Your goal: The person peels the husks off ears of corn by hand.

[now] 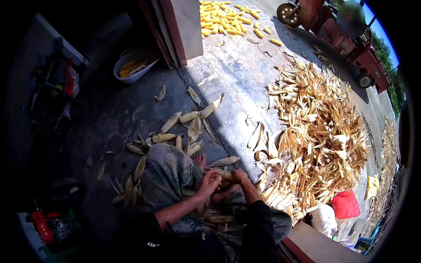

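Observation:
An ear of corn in pale husk [225, 174] lies crosswise between my hands, low in front of me. My left hand [209, 183] is closed at its left end, with the fingers curled. At the other end, my right hand [239, 176] is wrapped round it. Just beyond the hands rests another husked ear [222, 161]. Farther out on the floor lie several unpeeled ears, among them one with a long husk [212, 106] and one near my knee [163, 137].
Dry husks form a big pile [322, 136] on the right. Yellow peeled cobs [223, 18] lie beyond the doorway post [186, 30]. A white tub [151, 66] holds more cobs. A red three-wheeler [326, 37] stands outside; a red bag [345, 204] is at lower right.

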